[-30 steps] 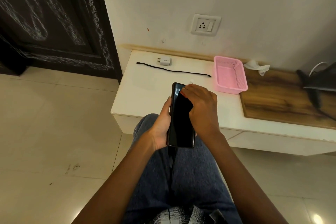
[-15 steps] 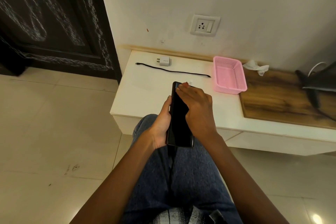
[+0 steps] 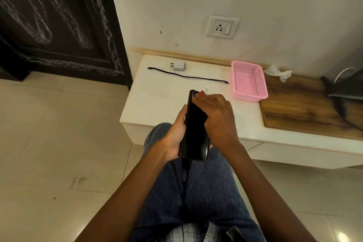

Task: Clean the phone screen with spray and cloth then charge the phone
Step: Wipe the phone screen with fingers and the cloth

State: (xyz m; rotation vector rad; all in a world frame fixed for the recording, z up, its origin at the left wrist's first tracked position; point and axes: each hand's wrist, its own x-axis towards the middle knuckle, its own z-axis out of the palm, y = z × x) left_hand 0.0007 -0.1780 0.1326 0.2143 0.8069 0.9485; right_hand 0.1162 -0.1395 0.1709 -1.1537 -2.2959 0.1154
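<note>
A black phone [image 3: 194, 135] is held upright over my lap, its dark screen facing me. My left hand [image 3: 174, 137] grips its left edge and back. My right hand [image 3: 218, 120] lies flat on the upper half of the screen, fingertips near the top left corner; anything under the palm is hidden. A small white cap-like object [image 3: 207, 89] peeks out just behind the phone's top. A crumpled white cloth [image 3: 277, 71] lies on the wooden board. A white charger plug [image 3: 177, 65] and a black cable [image 3: 186, 75] rest on the white counter [image 3: 157, 100], below a wall socket [image 3: 223, 27].
A pink plastic basket [image 3: 262, 86] stands on the counter right of the cable. The wooden board [image 3: 304, 108] covers the counter's right part, with a dark stand and cords [image 3: 334, 88] on it. A dark door [image 3: 59, 25] is at the left, above the tiled floor.
My right hand's fingertips have slid a little to the left across the top of the screen. The phone and my left hand have stayed almost still.
</note>
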